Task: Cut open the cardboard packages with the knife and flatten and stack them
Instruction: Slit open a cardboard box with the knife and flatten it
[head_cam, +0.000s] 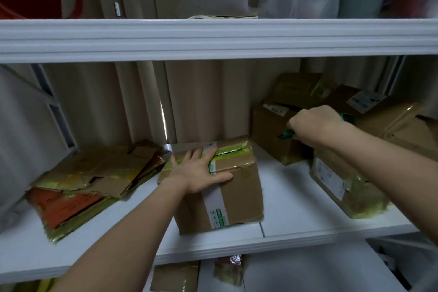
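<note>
— What does the head camera show on the white shelf (296, 216)?

— A taped cardboard box (220, 194) stands at its middle. The left hand (200, 170) lies flat on the box top, fingers spread and straight. The right hand (316, 125) is fisted round a green-handled knife (288, 134), raised near the unopened boxes (331, 140) to the right.

— And the flattened ones?

— A stack of flattened cardboard (87, 182) lies at the left, just beside the middle box.
</note>
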